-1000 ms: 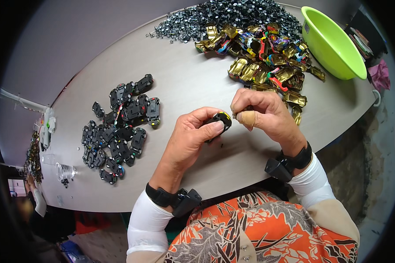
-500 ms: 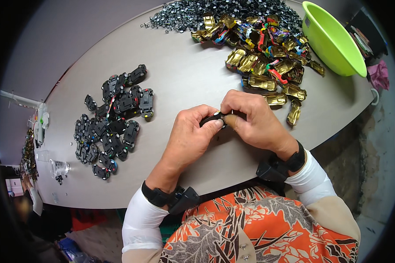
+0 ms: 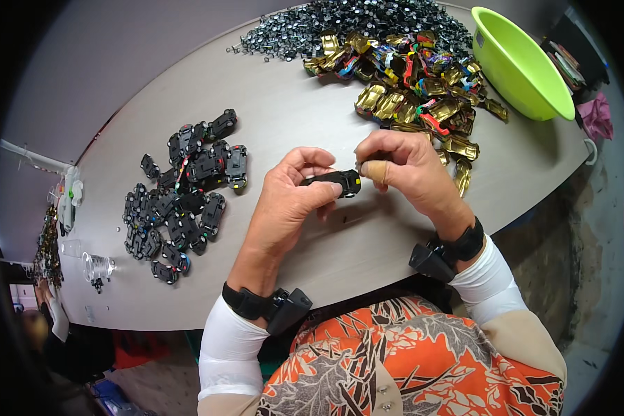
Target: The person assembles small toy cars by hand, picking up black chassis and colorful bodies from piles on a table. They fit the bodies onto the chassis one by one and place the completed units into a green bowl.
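Observation:
My left hand is closed round a toy car, its black underside up and its thumb pressed on it. At the car's right end, my right hand is pinched, a tan bandage on a finger; what lies between its fingertips is too small to make out. Left of my hands lies a group of toy cars, black undersides up with small wheels. Beyond my right hand is a heap of toy car bodies, many showing gold undersides. A large pile of small dark and silvery wheel parts spreads along the far edge.
A lime-green basin stands tilted at the right. Clear plastic cups sit at the table's left end. Another person's arm shows at the far left beside another heap. The near table edge runs close to my wrists.
My right hand has drawn back a little from the car and slightly up. The left hand has turned the car so its black underside shows more fully.

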Tool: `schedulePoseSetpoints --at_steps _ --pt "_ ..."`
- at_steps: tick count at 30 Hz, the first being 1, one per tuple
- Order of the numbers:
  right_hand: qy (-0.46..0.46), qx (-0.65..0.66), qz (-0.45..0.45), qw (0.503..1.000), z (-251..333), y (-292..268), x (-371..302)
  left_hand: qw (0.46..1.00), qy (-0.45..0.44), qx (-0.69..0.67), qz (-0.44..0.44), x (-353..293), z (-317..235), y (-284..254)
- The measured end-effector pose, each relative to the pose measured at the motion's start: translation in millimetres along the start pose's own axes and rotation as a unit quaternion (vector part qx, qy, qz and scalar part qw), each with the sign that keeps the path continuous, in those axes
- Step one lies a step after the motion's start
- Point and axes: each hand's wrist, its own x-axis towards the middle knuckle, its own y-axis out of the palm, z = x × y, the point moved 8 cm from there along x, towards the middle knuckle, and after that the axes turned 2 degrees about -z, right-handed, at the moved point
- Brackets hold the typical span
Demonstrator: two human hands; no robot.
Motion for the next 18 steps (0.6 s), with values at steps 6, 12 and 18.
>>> schedulePoseSetpoints --at_steps 6,12,18 --pt "-0.003 0.005 0.038 0.999 2.7 11.5 -6.0 0.994 0.048 -0.084 -0.051 0.6 -4.2 -3.5" --pt "-0.035 0.033 -0.004 0.999 4.1 -1.3 -2.3 0.992 0.019 -0.091 0.085 -1.8 3.7 22.3" --pt "-0.063 0.015 0.015 0.998 8.4 -1.8 -3.7 0.994 -0.033 -0.058 0.089 -7.8 1.6 25.8"
